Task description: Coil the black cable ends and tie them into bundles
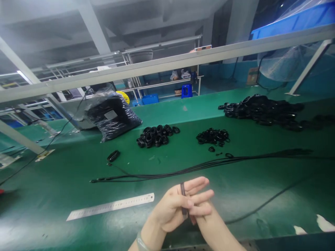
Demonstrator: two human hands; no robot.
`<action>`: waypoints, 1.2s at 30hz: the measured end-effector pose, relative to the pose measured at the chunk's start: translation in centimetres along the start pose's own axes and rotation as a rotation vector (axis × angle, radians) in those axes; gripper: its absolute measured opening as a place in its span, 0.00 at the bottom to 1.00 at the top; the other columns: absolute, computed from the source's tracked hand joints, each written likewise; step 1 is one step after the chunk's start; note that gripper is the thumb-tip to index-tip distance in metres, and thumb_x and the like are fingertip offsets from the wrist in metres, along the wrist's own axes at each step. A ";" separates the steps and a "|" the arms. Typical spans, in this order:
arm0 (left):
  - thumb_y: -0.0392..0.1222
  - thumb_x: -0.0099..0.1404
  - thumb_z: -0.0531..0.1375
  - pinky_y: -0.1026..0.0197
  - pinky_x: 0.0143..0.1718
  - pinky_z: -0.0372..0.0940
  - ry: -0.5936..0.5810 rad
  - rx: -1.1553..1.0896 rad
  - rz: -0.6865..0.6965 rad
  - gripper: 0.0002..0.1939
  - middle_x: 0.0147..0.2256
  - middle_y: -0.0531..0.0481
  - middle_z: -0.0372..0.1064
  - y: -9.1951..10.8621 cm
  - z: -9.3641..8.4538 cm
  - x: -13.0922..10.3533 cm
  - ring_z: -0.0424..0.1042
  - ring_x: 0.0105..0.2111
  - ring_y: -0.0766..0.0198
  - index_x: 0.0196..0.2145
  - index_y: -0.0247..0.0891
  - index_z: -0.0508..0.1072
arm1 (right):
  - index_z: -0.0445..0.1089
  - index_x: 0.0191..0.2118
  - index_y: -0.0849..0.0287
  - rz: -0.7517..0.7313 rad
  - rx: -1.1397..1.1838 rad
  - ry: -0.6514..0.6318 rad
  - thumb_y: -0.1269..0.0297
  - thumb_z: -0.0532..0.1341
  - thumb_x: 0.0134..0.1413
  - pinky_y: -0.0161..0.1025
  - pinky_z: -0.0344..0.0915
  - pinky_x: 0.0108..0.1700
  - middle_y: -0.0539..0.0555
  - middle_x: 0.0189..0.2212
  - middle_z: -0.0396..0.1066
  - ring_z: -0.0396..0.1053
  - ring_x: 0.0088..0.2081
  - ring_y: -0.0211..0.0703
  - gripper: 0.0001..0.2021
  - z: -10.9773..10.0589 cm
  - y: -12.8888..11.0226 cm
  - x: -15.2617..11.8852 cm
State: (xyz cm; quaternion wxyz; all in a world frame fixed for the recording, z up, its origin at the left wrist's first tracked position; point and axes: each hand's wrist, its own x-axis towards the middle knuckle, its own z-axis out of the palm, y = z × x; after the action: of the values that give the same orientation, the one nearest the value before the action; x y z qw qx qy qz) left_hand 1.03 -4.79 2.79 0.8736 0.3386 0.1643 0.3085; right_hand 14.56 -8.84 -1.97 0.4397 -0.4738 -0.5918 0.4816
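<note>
Black cord (183,190) is looped around our left hand (172,205), crossing the base of the fingers. We hold this hand palm up toward the view, fingers extended to the right and slightly parted, thumb laid across the cord. Our right hand (205,219) meets it from the right, mostly hidden beneath the left fingers; we cannot tell its grip. A pale bangle (142,242) encircles the left wrist. To the right of the hands, a loose cord (264,206) runs away across the green bench (65,184).

Left of the hands lies a steel ruler (112,206); its graduations are too small for us to read. Just beyond the hands stretches a bundle of cables (180,171). Farther out, we locate a single coil (113,156) to the left, coiled cables (154,136) and small black loops (213,136) ahead, and a large black heap (261,109) to the right. Beyond the single coil stands a plastic bag (117,116); its white label (110,115) is illegible to us.
</note>
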 end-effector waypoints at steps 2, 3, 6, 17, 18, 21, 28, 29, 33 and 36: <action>0.22 0.56 0.56 0.46 0.52 0.70 0.072 0.016 0.004 0.31 0.68 0.43 0.51 0.0 -0.5 0.5 0.59 0.63 0.39 0.57 0.38 0.72 | 0.75 0.47 0.56 0.014 -0.120 -0.079 0.58 0.51 0.65 0.41 0.69 0.32 0.57 0.29 0.77 0.76 0.34 0.51 0.17 0.2 0.0 -0.7; 0.23 0.58 0.56 0.46 0.53 0.69 0.115 0.017 0.003 0.30 0.68 0.45 0.50 0.0 -0.7 0.8 0.59 0.63 0.39 0.56 0.39 0.72 | 0.74 0.48 0.58 0.022 -0.201 -0.099 0.59 0.48 0.67 0.39 0.67 0.30 0.56 0.26 0.76 0.75 0.30 0.49 0.19 0.2 -0.2 -1.0; 0.23 0.59 0.57 0.50 0.62 0.59 0.242 -0.015 0.033 0.27 0.65 0.43 0.58 0.2 -1.2 1.4 0.60 0.63 0.47 0.55 0.38 0.73 | 0.70 0.50 0.62 0.033 -0.479 -0.199 0.64 0.44 0.68 0.36 0.61 0.27 0.56 0.25 0.77 0.75 0.25 0.46 0.19 -0.2 -1.0 -1.5; 0.33 0.65 0.60 0.55 0.49 0.69 -0.001 0.008 -0.129 0.14 0.45 0.34 0.78 1.2 -1.9 0.8 0.78 0.44 0.54 0.48 0.27 0.77 | 0.75 0.32 0.54 -0.390 -0.627 -0.147 0.69 0.67 0.55 0.32 0.61 0.32 0.47 0.27 0.74 0.71 0.29 0.38 0.03 -6.4 -6.8 2.1; 0.37 0.67 0.59 0.53 0.48 0.69 -0.034 0.012 -0.134 0.14 0.44 0.33 0.78 1.2 -2.1 0.9 0.78 0.44 0.52 0.47 0.26 0.77 | 0.75 0.30 0.55 -0.370 -0.585 -0.131 0.71 0.67 0.54 0.31 0.61 0.31 0.47 0.27 0.72 0.70 0.29 0.37 0.05 -6.7 -6.9 3.0; 0.47 0.70 0.56 0.45 0.47 0.69 -0.091 0.063 -0.184 0.21 0.53 0.28 0.71 1.0 -3.0 1.2 0.74 0.51 0.41 0.52 0.27 0.74 | 0.74 0.29 0.57 -0.335 -0.392 -0.177 0.77 0.64 0.53 0.30 0.63 0.34 0.48 0.30 0.71 0.69 0.31 0.36 0.08 -7.0 -6.4 5.1; 0.45 0.71 0.52 0.42 0.49 0.67 -0.263 0.087 -0.274 0.26 0.63 0.24 0.56 1.1 -3.7 0.7 0.63 0.60 0.36 0.62 0.29 0.63 | 0.76 0.27 0.58 -0.144 -0.097 -0.103 0.72 0.65 0.52 0.32 0.64 0.34 0.49 0.26 0.75 0.71 0.31 0.38 0.05 -5.6 -3.1 7.4; 0.42 0.70 0.54 0.45 0.49 0.68 -0.273 0.078 -0.258 0.25 0.63 0.25 0.56 1.2 -3.7 0.7 0.62 0.61 0.37 0.62 0.28 0.64 | 0.76 0.27 0.58 -0.113 -0.063 -0.111 0.70 0.65 0.53 0.33 0.64 0.34 0.49 0.26 0.75 0.71 0.30 0.38 0.05 -5.4 -2.8 7.4; 0.35 0.67 0.57 0.51 0.47 0.71 -0.211 0.033 -0.125 0.25 0.62 0.28 0.59 1.4 -3.7 0.8 0.62 0.61 0.40 0.60 0.29 0.66 | 0.74 0.28 0.58 -0.101 -0.083 -0.041 0.64 0.62 0.55 0.33 0.63 0.31 0.49 0.25 0.73 0.69 0.28 0.38 0.07 -4.8 -2.5 7.3; 0.32 0.66 0.56 0.54 0.46 0.72 -0.157 0.020 -0.098 0.23 0.61 0.31 0.61 1.4 -3.7 0.8 0.63 0.61 0.42 0.59 0.30 0.67 | 0.72 0.27 0.59 -0.118 -0.138 0.021 0.64 0.61 0.54 0.34 0.64 0.31 0.49 0.24 0.72 0.69 0.28 0.39 0.08 -4.6 -2.8 7.0</action>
State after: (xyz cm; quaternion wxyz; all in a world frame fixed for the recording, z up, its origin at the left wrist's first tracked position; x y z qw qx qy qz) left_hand -0.77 -1.61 1.04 0.8945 0.3618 0.1149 0.2361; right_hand 17.56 -1.43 1.92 0.4400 -0.4722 -0.6459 0.4077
